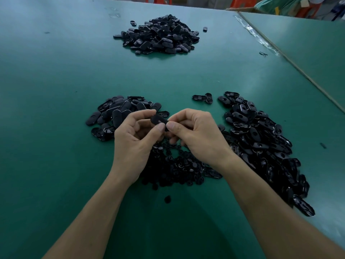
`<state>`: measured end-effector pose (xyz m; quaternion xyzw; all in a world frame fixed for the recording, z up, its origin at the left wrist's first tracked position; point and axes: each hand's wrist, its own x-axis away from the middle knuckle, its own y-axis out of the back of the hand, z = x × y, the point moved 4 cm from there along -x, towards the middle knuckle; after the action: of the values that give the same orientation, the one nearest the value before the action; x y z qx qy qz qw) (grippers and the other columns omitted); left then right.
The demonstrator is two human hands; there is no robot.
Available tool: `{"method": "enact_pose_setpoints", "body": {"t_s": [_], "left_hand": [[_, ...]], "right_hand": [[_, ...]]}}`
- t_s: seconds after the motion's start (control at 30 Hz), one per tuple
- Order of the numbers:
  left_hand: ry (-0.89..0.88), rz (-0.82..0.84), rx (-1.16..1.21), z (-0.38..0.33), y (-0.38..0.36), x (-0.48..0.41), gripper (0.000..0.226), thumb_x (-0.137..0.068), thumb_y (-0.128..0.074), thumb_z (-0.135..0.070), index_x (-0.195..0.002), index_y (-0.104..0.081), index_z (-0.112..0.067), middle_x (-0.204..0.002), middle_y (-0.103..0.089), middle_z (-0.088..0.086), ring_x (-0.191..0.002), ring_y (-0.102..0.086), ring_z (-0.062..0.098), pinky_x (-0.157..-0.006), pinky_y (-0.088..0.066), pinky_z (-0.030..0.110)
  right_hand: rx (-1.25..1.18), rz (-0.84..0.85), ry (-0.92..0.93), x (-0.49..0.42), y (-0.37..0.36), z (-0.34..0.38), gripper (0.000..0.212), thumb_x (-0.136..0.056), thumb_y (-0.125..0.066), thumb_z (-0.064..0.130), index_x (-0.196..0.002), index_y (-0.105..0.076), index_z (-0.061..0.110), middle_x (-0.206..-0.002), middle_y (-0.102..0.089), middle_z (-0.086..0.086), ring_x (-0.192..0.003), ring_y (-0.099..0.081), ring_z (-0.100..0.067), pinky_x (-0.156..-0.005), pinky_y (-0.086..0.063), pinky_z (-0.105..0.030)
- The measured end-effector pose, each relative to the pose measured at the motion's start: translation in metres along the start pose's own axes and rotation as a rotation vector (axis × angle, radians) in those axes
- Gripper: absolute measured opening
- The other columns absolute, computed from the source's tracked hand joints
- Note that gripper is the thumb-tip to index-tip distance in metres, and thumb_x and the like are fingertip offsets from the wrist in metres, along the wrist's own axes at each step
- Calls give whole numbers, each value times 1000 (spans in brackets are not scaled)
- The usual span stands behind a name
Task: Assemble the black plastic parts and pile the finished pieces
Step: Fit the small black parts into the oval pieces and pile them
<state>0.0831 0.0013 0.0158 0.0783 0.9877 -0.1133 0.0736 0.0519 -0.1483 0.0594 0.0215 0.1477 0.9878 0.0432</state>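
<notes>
Hands (134,139) (197,135) on blk oval part (158,119)

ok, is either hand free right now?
No, the left hand and right hand both pinch the same black part between them.

I see a green table (56,90), its taped seam (261,40) meeting a second table (308,43) on the right, and red stools (240,1) far off.
</notes>
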Motion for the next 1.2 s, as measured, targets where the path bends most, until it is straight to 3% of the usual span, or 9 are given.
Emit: {"method": "enact_pose_setpoints", "body": {"t_s": [0.13, 0.3, 0.4, 0.53, 0.63, 0.77, 0.9, 1.07, 1.2], "left_hand": [[-2, 6, 9, -1, 0, 1, 22, -87, -75, -15, -106, -67, -22, -88, -77, 1, -78, -73, 14, -70, -58, 23], [-9, 25, -31, 2, -3, -1, 26, -89, -69, -1, -104, -71, -22, -82, -74, -1, -76, -71, 10, -73, -57, 21], [-9, 11, -35, 4, -4, -1, 31, -92, -67, -1, -111, -70, -25, -82, -73, 1, -75, -73, 15, -71, -58, 24], [-1, -20, 10, 4, -3, 0, 33, -95, -63, -2, -120, -65, -23, -81, -72, 1, -75, -75, 21, -66, -59, 25], [1, -24, 2, 3, -2, -1, 31, -95, -65, -6, -121, -59, -23, -82, -73, 1, -73, -74, 18, -63, -57, 24], [-17, -24, -17, 3, -1, -1, 21, -93, -67, -6, -107, -60, -21, -81, -73, -5, -71, -70, 11, -64, -55, 21], [-44, -19, -8, 2, -2, -1, 26, -94, -62, 3, -107, -66, -20, -81, -71, -10, -75, -68, 7, -67, -55, 19], [-45, -41, 16, 2, -2, -1, 31, -95, -60, 5, -112, -69, -18, -82, -71, -9, -79, -70, 9, -71, -57, 21], [-33, -41, -3, 1, -2, -1, 29, -94, -63, 4, -111, -68, -18, -81, -72, -11, -79, -72, 10, -71, -57, 20]], "right_hand": [[-10, 12, -32, 2, -9, -2, 11, -97, -64, 14, -87, -66, 19, -78, -76, -1, -70, -72, -10, -60, -51, -20], [427, -23, 27, 3, -1, -1, 6, -90, -72, 25, -90, -77, 27, -75, -73, 11, -71, -67, -1, -70, -55, -21], [656, -17, 25, 4, 0, 1, 11, -85, -74, 33, -96, -73, 30, -85, -66, 10, -81, -63, -10, -75, -55, -35], [911, -14, -57, 7, 0, -3, 27, -93, -66, 39, -115, -64, 25, -104, -58, 2, -102, -54, -20, -80, -44, -34], [929, 16, -102, 8, -1, -7, 19, -98, -60, 32, -114, -64, 23, -108, -59, 0, -105, -55, -21, -78, -40, -32], [884, -21, -83, 8, -3, -3, 16, -98, -58, 19, -108, -71, 22, -107, -68, 0, -101, -62, -21, -78, -51, -34], [890, 21, -98, 5, -3, -6, 12, -98, -61, 28, -104, -68, 21, -103, -64, 1, -97, -59, -20, -74, -44, -31], [894, 34, -69, 6, -7, -7, 24, -96, -61, 45, -101, -63, 22, -97, -56, 3, -93, -53, -18, -73, -39, -31], [849, 47, -73, 6, -13, -9, 14, -96, -65, 36, -99, -65, 22, -95, -56, 5, -91, -55, -18, -72, -38, -31]]}}
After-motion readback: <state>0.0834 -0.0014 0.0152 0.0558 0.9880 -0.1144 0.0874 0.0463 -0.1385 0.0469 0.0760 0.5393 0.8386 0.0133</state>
